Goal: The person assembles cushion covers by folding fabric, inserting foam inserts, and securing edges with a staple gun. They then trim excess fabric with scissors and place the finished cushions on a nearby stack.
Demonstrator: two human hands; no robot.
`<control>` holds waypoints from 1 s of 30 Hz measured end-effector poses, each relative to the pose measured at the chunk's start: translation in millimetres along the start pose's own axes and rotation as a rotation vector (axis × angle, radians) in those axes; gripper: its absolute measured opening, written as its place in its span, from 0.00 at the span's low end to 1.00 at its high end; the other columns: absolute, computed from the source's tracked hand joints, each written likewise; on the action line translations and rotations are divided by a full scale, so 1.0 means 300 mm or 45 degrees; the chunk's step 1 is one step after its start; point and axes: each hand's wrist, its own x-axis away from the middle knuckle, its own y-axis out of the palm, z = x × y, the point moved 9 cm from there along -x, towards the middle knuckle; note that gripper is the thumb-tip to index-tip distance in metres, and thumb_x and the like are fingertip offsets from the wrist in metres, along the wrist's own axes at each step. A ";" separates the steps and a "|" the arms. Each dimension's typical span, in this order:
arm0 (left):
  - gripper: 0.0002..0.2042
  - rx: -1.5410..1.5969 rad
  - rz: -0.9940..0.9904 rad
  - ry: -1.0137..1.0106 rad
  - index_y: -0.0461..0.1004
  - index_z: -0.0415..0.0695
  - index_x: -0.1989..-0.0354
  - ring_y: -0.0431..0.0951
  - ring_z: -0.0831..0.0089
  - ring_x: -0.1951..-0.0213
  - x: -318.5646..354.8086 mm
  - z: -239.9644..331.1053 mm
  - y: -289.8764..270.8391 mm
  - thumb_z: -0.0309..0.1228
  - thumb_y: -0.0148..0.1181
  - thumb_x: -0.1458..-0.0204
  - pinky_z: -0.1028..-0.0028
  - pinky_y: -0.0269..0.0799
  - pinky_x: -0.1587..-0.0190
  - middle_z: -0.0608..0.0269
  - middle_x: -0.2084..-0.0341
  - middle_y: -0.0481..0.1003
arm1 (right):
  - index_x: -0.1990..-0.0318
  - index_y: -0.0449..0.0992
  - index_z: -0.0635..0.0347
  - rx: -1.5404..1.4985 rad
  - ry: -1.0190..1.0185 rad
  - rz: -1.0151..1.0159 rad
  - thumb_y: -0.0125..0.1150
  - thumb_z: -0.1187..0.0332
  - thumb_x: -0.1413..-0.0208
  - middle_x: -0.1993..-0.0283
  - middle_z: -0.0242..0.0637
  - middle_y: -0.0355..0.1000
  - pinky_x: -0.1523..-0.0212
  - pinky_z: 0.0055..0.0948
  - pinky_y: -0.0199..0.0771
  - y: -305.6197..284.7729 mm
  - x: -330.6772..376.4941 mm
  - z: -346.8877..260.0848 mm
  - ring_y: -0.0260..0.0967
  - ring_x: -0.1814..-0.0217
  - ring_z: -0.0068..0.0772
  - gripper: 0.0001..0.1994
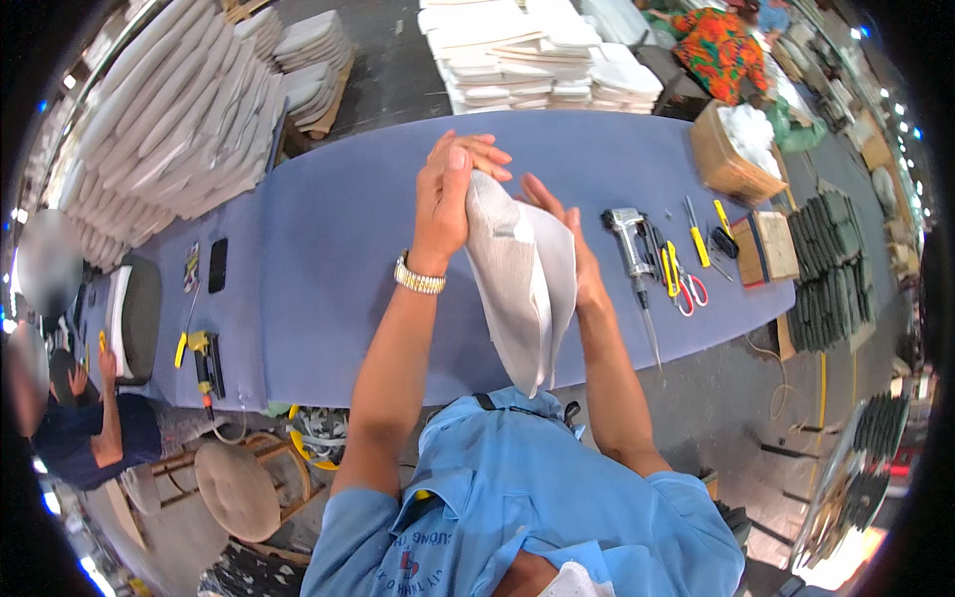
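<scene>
Between my two hands, above the blue-covered table (348,298), a light grey fabric-covered pad (512,284) stands on edge. It looks bent or folded lengthwise, with a narrow end pointing down toward my body. My left hand (448,194) grips its upper left end, thumb on the near side and fingers over the top. On the opposite side, my right hand (575,244) is closed around the edge; the pad partly hides its palm and fingers. A small dark mark shows on the pad's fabric near the top.
To the right lie a nail gun (627,239), yellow-handled tools and red-handled scissors (693,292), beside a cardboard box (731,164) with white stuffing. At left are a phone (218,264) and another air tool (206,363). White pads (527,60) are stacked beyond; a co-worker (85,428) works at left.
</scene>
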 end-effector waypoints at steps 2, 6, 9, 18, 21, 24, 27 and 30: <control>0.29 0.002 0.059 0.046 0.83 0.42 0.70 0.76 0.59 0.43 0.029 0.043 0.007 0.42 0.33 0.28 0.53 0.49 0.29 0.60 0.59 0.83 | 0.24 0.53 0.63 0.289 -0.110 -0.054 0.33 0.37 0.29 0.20 0.51 0.49 0.21 0.43 0.41 0.100 0.012 -0.042 0.43 0.18 0.46 0.40; 0.30 0.192 0.222 0.024 0.84 0.41 0.68 0.70 0.56 0.37 0.125 0.046 -0.121 0.42 0.33 0.28 0.52 0.45 0.27 0.58 0.55 0.82 | 0.23 0.51 0.63 0.443 -0.163 -0.113 0.36 0.35 0.31 0.19 0.51 0.45 0.20 0.43 0.34 0.269 0.068 -0.027 0.38 0.16 0.48 0.43; 0.31 0.111 0.291 -0.080 0.85 0.39 0.63 0.65 0.54 0.32 0.196 0.078 -0.177 0.42 0.31 0.29 0.55 0.50 0.28 0.48 0.46 0.78 | 0.23 0.51 0.64 0.480 -0.162 -0.151 0.38 0.35 0.33 0.18 0.50 0.43 0.19 0.43 0.33 0.316 0.100 0.003 0.36 0.16 0.48 0.44; 0.33 0.774 0.355 -0.753 0.42 0.47 0.21 0.53 0.62 0.26 0.634 -0.151 -0.067 0.55 0.19 0.28 0.64 0.46 0.24 0.55 0.25 0.53 | 0.24 0.52 0.65 0.666 -0.354 -0.154 0.37 0.41 0.29 0.20 0.49 0.47 0.20 0.41 0.37 0.516 0.170 -0.013 0.40 0.17 0.47 0.39; 0.35 0.778 0.256 -0.957 0.45 0.47 0.22 0.59 0.64 0.29 0.692 -0.120 0.015 0.57 0.20 0.29 0.66 0.55 0.27 0.55 0.28 0.57 | 0.24 0.53 0.66 0.756 -0.351 -0.001 0.36 0.43 0.28 0.20 0.49 0.49 0.21 0.40 0.40 0.508 0.183 -0.059 0.42 0.17 0.46 0.37; 0.38 0.781 0.233 -1.041 0.53 0.44 0.24 0.66 0.65 0.33 0.643 -0.058 -0.013 0.61 0.24 0.31 0.68 0.63 0.32 0.52 0.32 0.63 | 0.25 0.54 0.66 0.763 -0.289 0.141 0.35 0.45 0.27 0.21 0.49 0.51 0.21 0.39 0.42 0.513 0.171 -0.100 0.44 0.18 0.45 0.36; 0.40 0.811 0.258 -1.050 0.59 0.41 0.27 0.70 0.66 0.36 0.555 -0.045 0.011 0.63 0.28 0.31 0.69 0.67 0.35 0.51 0.35 0.68 | 0.25 0.54 0.65 0.869 -0.294 0.202 0.36 0.47 0.26 0.21 0.50 0.51 0.21 0.39 0.43 0.437 0.127 -0.162 0.44 0.18 0.46 0.34; 0.37 0.891 0.170 -1.227 0.63 0.39 0.29 0.74 0.66 0.40 0.518 -0.142 0.106 0.60 0.30 0.30 0.67 0.70 0.38 0.50 0.39 0.72 | 0.24 0.52 0.64 0.832 -0.294 0.294 0.48 0.53 0.28 0.20 0.54 0.49 0.21 0.40 0.43 0.257 0.090 -0.105 0.42 0.17 0.48 0.33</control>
